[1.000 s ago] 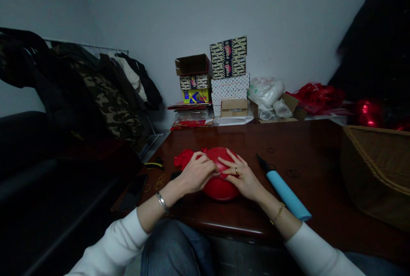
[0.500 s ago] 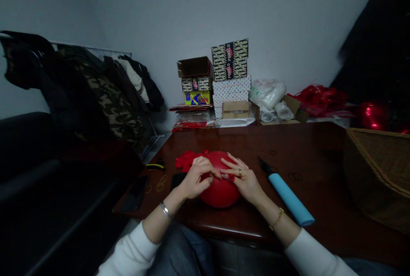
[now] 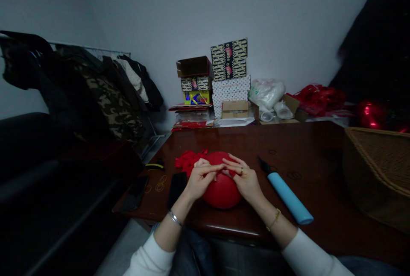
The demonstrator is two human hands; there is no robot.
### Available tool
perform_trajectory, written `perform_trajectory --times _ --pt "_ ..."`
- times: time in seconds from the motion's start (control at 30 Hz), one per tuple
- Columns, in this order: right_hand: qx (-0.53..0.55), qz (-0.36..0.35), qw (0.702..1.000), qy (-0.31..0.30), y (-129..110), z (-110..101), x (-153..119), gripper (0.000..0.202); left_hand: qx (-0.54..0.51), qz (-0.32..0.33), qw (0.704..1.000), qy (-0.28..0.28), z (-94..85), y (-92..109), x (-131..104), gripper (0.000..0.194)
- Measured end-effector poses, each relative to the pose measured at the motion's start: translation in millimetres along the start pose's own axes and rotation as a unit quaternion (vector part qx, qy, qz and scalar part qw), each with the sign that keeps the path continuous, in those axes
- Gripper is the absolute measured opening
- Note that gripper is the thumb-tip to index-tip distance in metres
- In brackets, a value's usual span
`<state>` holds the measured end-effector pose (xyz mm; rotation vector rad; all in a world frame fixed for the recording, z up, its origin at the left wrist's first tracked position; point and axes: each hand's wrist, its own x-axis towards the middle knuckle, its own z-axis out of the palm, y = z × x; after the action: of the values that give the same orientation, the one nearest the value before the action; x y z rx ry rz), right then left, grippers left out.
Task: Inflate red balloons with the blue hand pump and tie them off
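Your two hands meet over the red balloon (image 3: 222, 195), which sits inflated on the near part of the dark, glossy worktop (image 3: 307, 139), close to its front edge. Your left hand (image 3: 201, 178) comes in from the left with its index finger stretched toward the other hand and its thumb tucked below. Your right hand (image 3: 246, 178) lies against the balloon's right side, fingers extended and slightly parted, a ring on one of them. The fingertips of both come together above the top of the balloon; you cannot tell from here whether either one pinches the neck, since the fingers cover that spot.

Just beyond your left hand lies a crumpled red heap (image 3: 185, 161). A dark, flat phone (image 3: 177, 185) rests beside your left wrist, with yellow rubber bands (image 3: 160, 184) to its left and another dark slab (image 3: 135, 192) near the worktop's left edge. To the right of your right hand lies a blue pump (image 3: 290, 199), its black nozzle pointing away from you; dark bands (image 3: 294, 175) lie just beside it. A wicker basket (image 3: 376, 177) stands at the far right.
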<state>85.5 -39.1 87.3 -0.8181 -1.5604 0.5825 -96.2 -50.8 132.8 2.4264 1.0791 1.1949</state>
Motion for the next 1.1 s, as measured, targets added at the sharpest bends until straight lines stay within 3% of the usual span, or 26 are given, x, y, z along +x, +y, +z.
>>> perform_trajectory --times 0.17,0.3,0.57,0.7,0.87,1.1 --pt "-0.092 -0.037 0.995 0.006 0 4 -3 0.035 0.07 -0.039 0.99 0.113 21.7 4 -4 0.026" --pt "-0.129 -0.051 0.99 0.014 2 5 -4 0.037 0.132 -0.035 0.981 0.139 27.8 8 -6 0.025" --pt "-0.144 -0.055 0.988 -0.012 2 1 -4 0.037 0.2 0.026 0.973 0.116 13.8 2 0 0.03" --pt "-0.126 -0.04 0.991 -0.028 0 0 -1 0.029 0.186 0.07 0.977 0.081 5.5 -5 6 0.03" --pt "-0.087 -0.017 0.995 -0.039 -5 -1 3 0.022 0.139 0.071 0.986 0.059 2.8 -11 10 0.032" --pt "-0.216 -0.082 0.972 -0.05 1 -1 3 0.026 0.123 0.097 0.987 0.038 8.8 -8 14 0.034"
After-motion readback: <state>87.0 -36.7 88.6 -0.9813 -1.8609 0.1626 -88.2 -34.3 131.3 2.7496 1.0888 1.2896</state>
